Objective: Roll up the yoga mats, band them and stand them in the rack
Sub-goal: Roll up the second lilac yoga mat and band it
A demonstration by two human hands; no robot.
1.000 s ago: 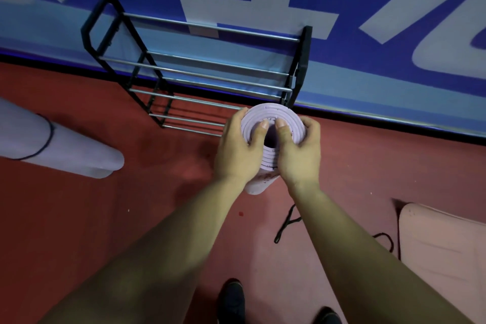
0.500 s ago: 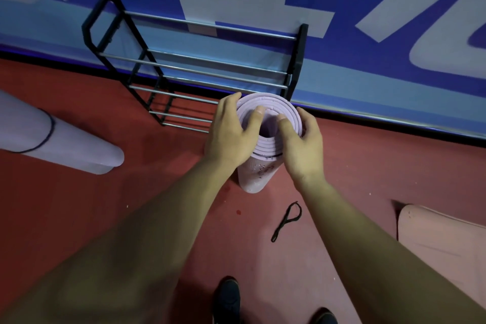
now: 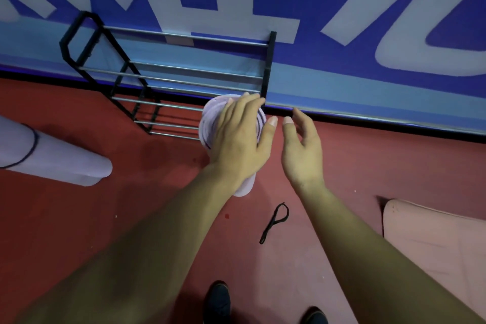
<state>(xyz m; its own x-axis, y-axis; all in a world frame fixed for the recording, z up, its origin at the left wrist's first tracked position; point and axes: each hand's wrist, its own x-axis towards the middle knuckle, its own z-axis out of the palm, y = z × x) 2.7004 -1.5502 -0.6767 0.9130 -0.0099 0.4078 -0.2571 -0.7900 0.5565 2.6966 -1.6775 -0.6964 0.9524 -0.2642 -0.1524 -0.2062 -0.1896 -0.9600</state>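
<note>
1. Far left on the floor (image 3: 79,213), a banded mat (image 3: 55,160) is lying on its side, well apart from both hands.
2. Behind and to its right, the rack (image 3: 173,79) is standing with its bars running left to right.
3. Just in front of the rack's right post, the roll (image 3: 209,126) is standing on end, its long axis vertical. No band is showing on the part I can see.
4. The left hand (image 3: 239,137) is lying over the roll's top, fingers spread and fairly straight. It is pressing rather than gripping, and steadying the roll by my reading.
5. The right hand (image 3: 302,150) is hovering just right of the roll, fingers loose, touching and holding nothing.
6. A band (image 3: 274,221) is lying loose on the floor, below the right hand and toward the shoes (image 3: 217,302). The right hand is nearer, so the pickup is likely falling to it while the left stays on the roll.
7. Far right, a pink mat (image 3: 434,244) is lying flat, not yet rolled.
</note>
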